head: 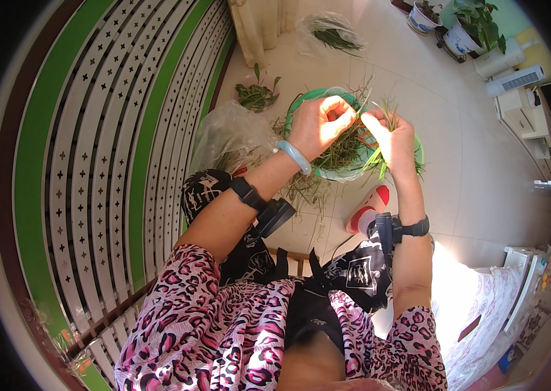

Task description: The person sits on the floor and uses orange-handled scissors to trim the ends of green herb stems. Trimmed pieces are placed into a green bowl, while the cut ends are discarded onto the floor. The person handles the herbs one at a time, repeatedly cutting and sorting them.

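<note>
My left hand (pixel 323 124), with a pale bangle at the wrist, has its thumb and forefinger pinched on a thin pale-green stalk (pixel 364 101). Close beside it, my right hand (pixel 396 139) grips a small bunch of green grass-like leaves, perhaps chives (pixel 377 163), whose ends stick out above and below the fist. Both hands are over a green-rimmed basin (pixel 300 99) with clear plastic in it. Tangled grassy stalks and dry bits (pixel 336 154) fill much of the basin. An orange strip shows between the hands; I cannot tell what it is.
Loose trimmings (pixel 305 188) litter the tiled floor. Left of the basin lie a clear plastic bag (pixel 236 129) and a pinkish dish with leafy greens (pixel 256 96). Farther off is a bag with long green leaves (pixel 335 38). A slatted bench (pixel 104 146) runs along my left.
</note>
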{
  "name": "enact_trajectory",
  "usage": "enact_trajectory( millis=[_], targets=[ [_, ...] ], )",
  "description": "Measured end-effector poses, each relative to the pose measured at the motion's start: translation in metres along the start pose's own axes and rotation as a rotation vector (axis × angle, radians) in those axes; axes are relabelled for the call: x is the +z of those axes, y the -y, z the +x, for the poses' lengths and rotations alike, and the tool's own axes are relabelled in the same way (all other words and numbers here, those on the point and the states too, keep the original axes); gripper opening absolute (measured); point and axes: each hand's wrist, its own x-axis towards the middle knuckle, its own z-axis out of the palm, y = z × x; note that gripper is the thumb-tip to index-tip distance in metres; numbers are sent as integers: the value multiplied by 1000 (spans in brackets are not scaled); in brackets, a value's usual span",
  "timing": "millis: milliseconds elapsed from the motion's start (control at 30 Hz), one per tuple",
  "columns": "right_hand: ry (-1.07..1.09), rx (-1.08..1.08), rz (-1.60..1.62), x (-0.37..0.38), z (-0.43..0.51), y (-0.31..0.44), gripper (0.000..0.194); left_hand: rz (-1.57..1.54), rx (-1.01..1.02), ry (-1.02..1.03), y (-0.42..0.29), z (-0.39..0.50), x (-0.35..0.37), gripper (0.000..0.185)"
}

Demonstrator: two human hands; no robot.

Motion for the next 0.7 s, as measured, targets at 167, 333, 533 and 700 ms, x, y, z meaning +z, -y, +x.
enact_trajectory(
  millis=[167, 333, 533, 700],
  targets=[
    [11, 2, -29, 4, -3, 3, 12, 195, 165, -33, -4, 0, -2, 16],
    [-5, -8, -91, 6, -4, -1, 10, 222, 164, -17, -7, 0, -2, 17],
    [86, 25, 74, -1, 0, -2, 11, 184, 158, -16, -9, 0, -3, 17],
    [104, 178, 277, -16, 0, 11, 12, 182, 118, -28, -3, 1, -5, 14]
  ],
)
